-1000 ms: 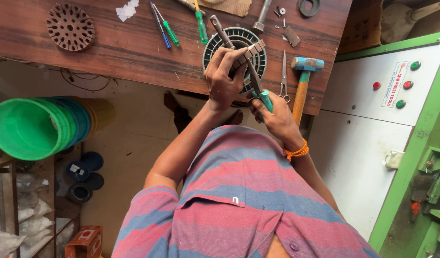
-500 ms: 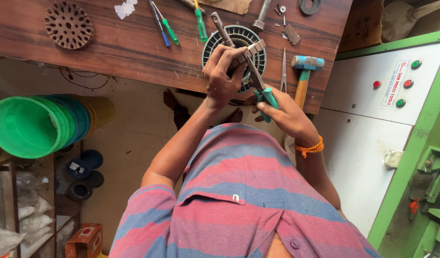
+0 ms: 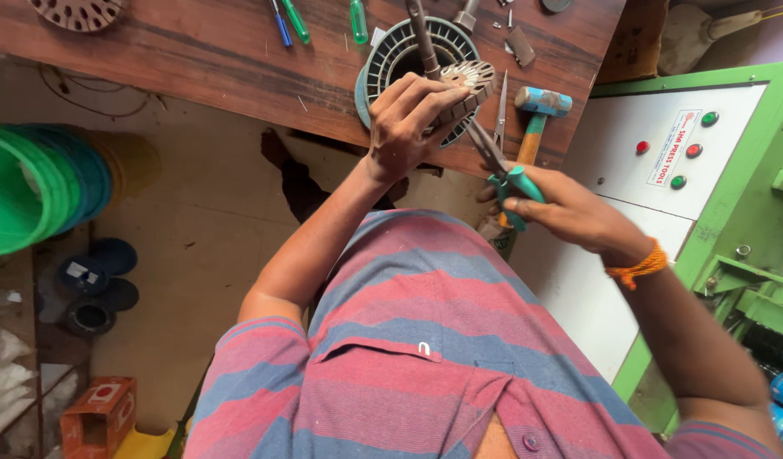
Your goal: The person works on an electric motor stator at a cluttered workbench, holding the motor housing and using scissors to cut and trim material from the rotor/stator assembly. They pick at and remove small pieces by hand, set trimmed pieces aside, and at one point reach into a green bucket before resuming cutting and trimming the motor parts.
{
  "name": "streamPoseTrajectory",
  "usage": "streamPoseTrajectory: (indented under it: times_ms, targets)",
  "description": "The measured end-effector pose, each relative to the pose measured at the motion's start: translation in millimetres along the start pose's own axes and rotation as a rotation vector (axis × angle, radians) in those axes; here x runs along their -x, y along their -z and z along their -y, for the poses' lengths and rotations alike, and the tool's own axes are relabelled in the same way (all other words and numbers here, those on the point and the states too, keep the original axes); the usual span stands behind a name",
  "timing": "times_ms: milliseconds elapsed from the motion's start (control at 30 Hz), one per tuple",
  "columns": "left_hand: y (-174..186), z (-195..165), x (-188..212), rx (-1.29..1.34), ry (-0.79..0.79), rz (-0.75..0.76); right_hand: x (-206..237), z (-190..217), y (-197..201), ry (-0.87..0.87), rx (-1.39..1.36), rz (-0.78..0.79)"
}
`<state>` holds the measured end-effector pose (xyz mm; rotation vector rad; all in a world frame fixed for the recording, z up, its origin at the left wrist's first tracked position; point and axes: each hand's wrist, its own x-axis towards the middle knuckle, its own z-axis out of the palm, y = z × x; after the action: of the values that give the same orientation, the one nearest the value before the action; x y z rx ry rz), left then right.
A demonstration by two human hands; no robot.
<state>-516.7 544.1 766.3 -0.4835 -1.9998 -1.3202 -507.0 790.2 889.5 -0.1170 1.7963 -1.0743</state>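
Here, over a dark wooden bench [image 3: 196, 64], the left hand [image 3: 408, 123] has its grip closed around a small round slotted metal part [image 3: 470, 81], held just above a larger grey finned ring-shaped casting [image 3: 391, 59] lying on the bench. The right hand [image 3: 570, 212], now lower and further to the person's right than a second ago, has its grip wrapped around the green handles of a pair of pliers [image 3: 500, 166], whose nose reaches up to the small part. That drawing-away suggests a pull on something gripped there, though no wire can be made out. A wooden-handled hammer with a blue-painted head [image 3: 536, 115] lies just beside. The left fingers hide much of the small part; the screwdrivers [image 3: 294, 19] are cut off at the upper edge.
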Motion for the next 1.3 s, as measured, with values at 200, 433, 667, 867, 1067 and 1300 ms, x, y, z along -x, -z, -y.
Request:
streamPoseTrajectory:
  times_ms: [200,433,667,867,1067,1300]
  targets:
    - [17.3,30.2,-4.5,0.035,-0.017,-0.026,-20.2,45.5,7.0,-0.123,0.177,0.021]
    - [27.3,55.0,-10.9,0.038,-0.059,0.017,-46.0,89.2,17.6,-0.296,0.207,0.093]
    - [32.0,85.2,-11.4,0.043,-0.060,0.008,-77.9,117.8,28.3,-0.470,0.407,0.085]
    - [34.2,113.3,-11.9,0.063,-0.058,0.007,-104.9,131.0,30.1,-0.525,0.301,0.124]
    - [43.7,146.0,4.9,0.070,-0.095,-0.004,-140.2,126.6,31.3,-0.716,0.290,0.055]
    - [49.4,168.3,19.6,-0.003,-0.253,0.076,-177.5,103.8,77.4,-0.800,0.197,0.354]
